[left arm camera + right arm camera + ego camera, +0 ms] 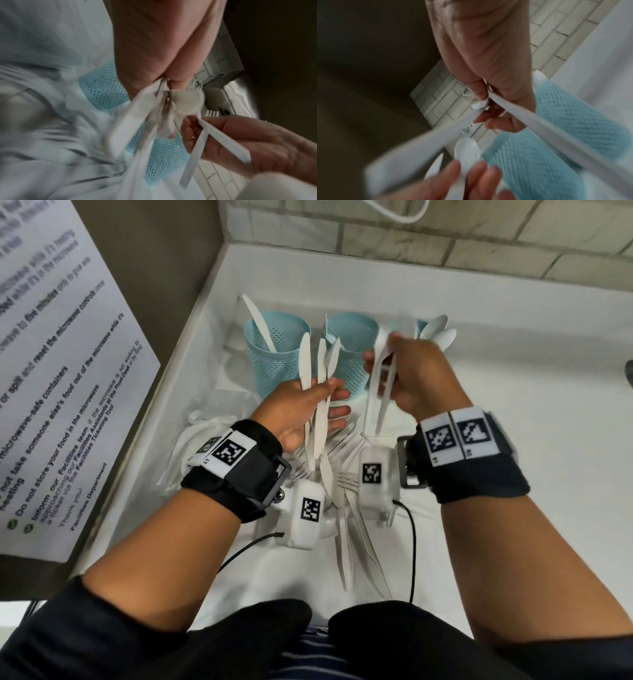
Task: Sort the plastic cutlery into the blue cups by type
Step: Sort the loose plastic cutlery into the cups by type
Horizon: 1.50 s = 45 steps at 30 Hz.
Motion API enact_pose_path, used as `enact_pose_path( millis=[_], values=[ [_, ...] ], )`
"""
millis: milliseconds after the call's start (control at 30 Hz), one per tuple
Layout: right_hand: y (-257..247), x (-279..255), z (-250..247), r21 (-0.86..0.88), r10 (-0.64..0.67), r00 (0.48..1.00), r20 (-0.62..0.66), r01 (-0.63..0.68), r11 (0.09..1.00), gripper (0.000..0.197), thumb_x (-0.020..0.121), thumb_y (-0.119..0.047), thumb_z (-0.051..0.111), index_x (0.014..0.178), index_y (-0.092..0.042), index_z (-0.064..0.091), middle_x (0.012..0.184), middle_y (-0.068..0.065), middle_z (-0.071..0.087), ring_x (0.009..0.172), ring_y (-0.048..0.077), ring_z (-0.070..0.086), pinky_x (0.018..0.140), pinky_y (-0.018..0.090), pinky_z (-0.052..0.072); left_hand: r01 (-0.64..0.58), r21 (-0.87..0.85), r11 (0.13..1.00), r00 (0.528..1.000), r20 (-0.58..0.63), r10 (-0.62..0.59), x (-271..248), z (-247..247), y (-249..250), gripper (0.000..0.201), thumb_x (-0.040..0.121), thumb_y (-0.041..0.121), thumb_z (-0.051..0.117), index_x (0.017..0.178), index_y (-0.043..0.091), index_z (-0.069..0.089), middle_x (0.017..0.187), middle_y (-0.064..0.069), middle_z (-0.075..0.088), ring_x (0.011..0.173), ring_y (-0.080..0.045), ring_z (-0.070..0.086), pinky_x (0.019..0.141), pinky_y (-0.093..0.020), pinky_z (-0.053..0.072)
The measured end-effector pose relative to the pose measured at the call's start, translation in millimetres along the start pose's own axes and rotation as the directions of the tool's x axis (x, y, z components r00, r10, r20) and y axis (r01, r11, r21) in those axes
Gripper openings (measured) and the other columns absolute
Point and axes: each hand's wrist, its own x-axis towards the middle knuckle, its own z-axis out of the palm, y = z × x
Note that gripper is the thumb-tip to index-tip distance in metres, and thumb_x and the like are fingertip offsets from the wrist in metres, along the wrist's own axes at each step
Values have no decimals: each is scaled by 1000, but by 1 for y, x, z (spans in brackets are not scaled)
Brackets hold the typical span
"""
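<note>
Left hand [301,409] grips three light, slippery knives [320,378] mid-handle; right hand [414,378] pinches two thin, springy handles [382,392] above blue cups [349,350].

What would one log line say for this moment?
left hand: holds knives | right hand: holds cutlery handles | left cup: one knife | pile: unsorted

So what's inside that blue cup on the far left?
One white plastic knife leans out of the left blue cup, blade up. The cup's bottom is hidden by its wall, so anything lying lower cannot be seen.
</note>
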Motion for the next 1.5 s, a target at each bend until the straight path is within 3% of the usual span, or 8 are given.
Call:
enact_pose_path(
  millis=[133, 333, 567, 833, 1067, 1167, 1300, 1500],
  values=[
    [-33, 16, 3, 333, -202, 976, -76, 216, 918, 18, 102, -19, 26, 99, -10, 41, 59, 4, 47, 43, 12, 51, 48, 21, 40, -13, -4, 1000, 1000, 19, 13, -2, -2, 5, 19, 98, 17, 42, 101, 9, 59, 91, -4, 65, 69, -14, 66, 63, -26, 57],
    [-49, 35, 17, 358, -448, 836, -318, 543, 759, 13, 88, -4, 57, 86, -10, 45, 60, 2, 44, 45, 10, 39, 46, 24, 34, 3, -2, 1000, 1000, -3, -3, -4, 1, 10, 25, 99, 17, 40, 115, 8, 57, 85, -1, 65, 56, -8, 66, 55, -23, 57],
    [-34, 59, 30, 247, -346, 810, -473, 499, 831, 15, 89, -1, 41, 80, -13, 38, 72, 12, 52, 53, 15, 54, 62, 30, 48, 25, 15, 1000, 999, -27, -25, -5, 0, 10, 26, 99, 14, 42, 116, 6, 59, 82, 0, 65, 53, -7, 64, 50, -18, 53],
    [-2, 68, 33, -49, -391, 902, -183, 389, 920, 25, 84, -7, 53, 104, -17, 40, 82, 8, 56, 71, 18, 58, 77, 36, 49, 34, 14, 999, 999, 1, -34, -3, -3, 9, 26, 100, 17, 39, 116, 8, 56, 88, -1, 66, 73, -11, 64, 60, -21, 55],
    [-5, 48, 25, -134, -555, 828, -78, 543, 829, 50, 73, -18, 57, 122, -14, 45, 108, 0, 56, 109, 15, 55, 87, 23, 47, 8, -17, 1000, 1000, 22, -8, 0, -5, 6, 17, 97, 15, 45, 96, 12, 61, 82, 1, 70, 63, -7, 69, 60, -21, 57],
    [-7, 36, 22, -189, -658, 753, -7, 645, 741, 39, 77, -26, 58, 114, -16, 52, 105, 2, 58, 95, 11, 54, 77, 10, 41, -8, -29, 1000, 1000, 28, 9, 2, -5, 7, 14, 95, 13, 49, 95, 12, 63, 74, 3, 72, 65, -10, 70, 63, -23, 57],
    [-4, 27, 21, -344, -658, 744, 120, 653, 675, 32, 78, -39, 62, 101, -17, 62, 97, 5, 60, 80, 8, 53, 73, 22, 46, -19, -38, 999, 999, 39, 21, 3, -4, 9, 13, 94, 12, 51, 93, 12, 63, 75, 1, 73, 66, -13, 71, 61, -23, 58],
    [4, 23, 14, -478, -606, 776, 175, 605, 636, 45, 88, -37, 61, 125, -15, 52, 78, -13, 51, 74, -1, 50, 75, 17, 42, -31, -49, 998, 998, 50, 33, 6, -1, 11, 13, 94, 14, 51, 96, 11, 63, 75, 1, 73, 68, -14, 71, 62, -23, 58]
  ],
)
